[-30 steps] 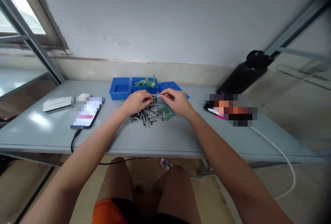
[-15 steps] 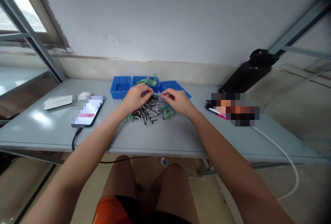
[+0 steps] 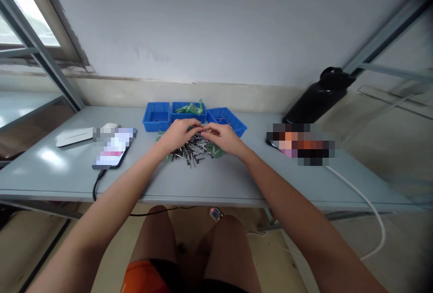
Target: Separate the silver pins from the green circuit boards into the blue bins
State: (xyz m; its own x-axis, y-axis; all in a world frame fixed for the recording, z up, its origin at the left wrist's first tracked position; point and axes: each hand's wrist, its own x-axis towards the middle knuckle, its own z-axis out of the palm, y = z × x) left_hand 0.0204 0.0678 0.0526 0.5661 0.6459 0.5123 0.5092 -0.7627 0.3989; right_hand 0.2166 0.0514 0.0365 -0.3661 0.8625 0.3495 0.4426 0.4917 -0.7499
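Observation:
A pile of dark and silver screws (image 3: 190, 152) lies on the grey table, with bits of green plastic packaging (image 3: 216, 151) at its edges. Over the back of this pile, my left hand (image 3: 179, 133) and my right hand (image 3: 221, 137) meet at the fingertips. Both hands have their fingers pinched together; whatever is between them is too small or hidden to name. Just behind stand three blue bins: the left bin (image 3: 156, 125), the middle bin (image 3: 189, 116) with green packaging (image 3: 193, 108) in it, and the tilted right bin (image 3: 238, 128) holding a few thin screws (image 3: 223, 119).
On the left lie a lit phone (image 3: 117, 148) with a black cable (image 3: 95, 185) and a white flat object (image 3: 74, 137). To the right are a black bottle (image 3: 314, 101), a second phone, blurred (image 3: 297, 144), and a white cable (image 3: 367, 194). A wall (image 3: 216, 36) rises behind the table.
My right hand has moved left and slightly down, so the fingertips of both hands now meet. The view has shifted slightly.

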